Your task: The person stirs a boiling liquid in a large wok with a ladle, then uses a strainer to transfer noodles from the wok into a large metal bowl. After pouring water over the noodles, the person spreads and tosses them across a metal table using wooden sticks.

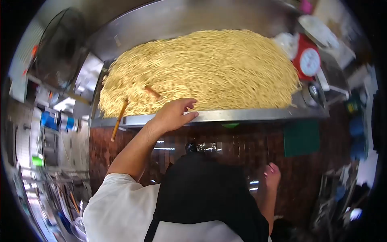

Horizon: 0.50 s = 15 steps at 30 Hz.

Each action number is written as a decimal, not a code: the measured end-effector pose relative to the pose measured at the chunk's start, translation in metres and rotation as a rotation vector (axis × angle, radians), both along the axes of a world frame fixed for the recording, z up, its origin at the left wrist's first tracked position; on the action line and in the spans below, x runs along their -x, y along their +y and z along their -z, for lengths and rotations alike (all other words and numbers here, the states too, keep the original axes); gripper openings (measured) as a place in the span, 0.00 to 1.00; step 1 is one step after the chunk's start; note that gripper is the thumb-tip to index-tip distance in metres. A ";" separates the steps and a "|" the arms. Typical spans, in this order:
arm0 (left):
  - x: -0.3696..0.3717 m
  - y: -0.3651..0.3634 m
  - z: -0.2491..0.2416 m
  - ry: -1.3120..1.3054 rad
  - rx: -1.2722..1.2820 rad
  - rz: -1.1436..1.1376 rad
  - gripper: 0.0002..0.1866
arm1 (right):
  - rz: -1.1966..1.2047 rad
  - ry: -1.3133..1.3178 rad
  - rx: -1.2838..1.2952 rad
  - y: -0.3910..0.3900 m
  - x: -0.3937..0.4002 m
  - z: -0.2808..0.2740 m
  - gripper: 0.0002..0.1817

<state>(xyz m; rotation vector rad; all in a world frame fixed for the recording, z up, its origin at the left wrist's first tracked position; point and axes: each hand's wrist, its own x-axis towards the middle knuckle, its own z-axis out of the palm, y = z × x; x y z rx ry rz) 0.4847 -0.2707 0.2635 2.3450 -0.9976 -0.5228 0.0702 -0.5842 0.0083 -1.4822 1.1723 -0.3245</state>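
Observation:
A wide heap of yellow noodles (209, 68) lies in a metal tray (242, 115). Over the tray's front rim is my left hand (177, 114), fingers bent and apart, with nothing seen in it. Two wooden handles are near it: one (153, 93) rests on the noodles just left of the hand, the other (119, 121) leans out over the front rim. Low on the right, away from the tray, hangs my right hand (272, 175), its fingers curled loosely and partly apart, holding nothing visible.
A red scale (308, 60) with a round dial stands at the tray's right end, near a metal bowl (313, 93). At the left is a large fan (60, 48). A green mat (301, 138) lies on the brown floor (242, 153).

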 end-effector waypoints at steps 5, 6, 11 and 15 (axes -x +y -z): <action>-0.040 0.142 0.028 -0.092 -0.098 -0.495 0.31 | -0.640 -0.108 0.124 0.055 -0.226 -0.073 0.20; -0.048 0.177 0.041 -0.158 -0.132 -0.570 0.32 | -0.730 -0.131 0.120 0.069 -0.257 -0.089 0.20; -0.066 0.298 0.066 -0.155 -0.372 -0.910 0.33 | -1.014 -0.111 0.083 0.142 -0.379 -0.140 0.21; -0.088 0.358 0.112 0.080 -0.472 -0.974 0.30 | -1.094 -0.105 0.161 0.212 -0.454 -0.131 0.23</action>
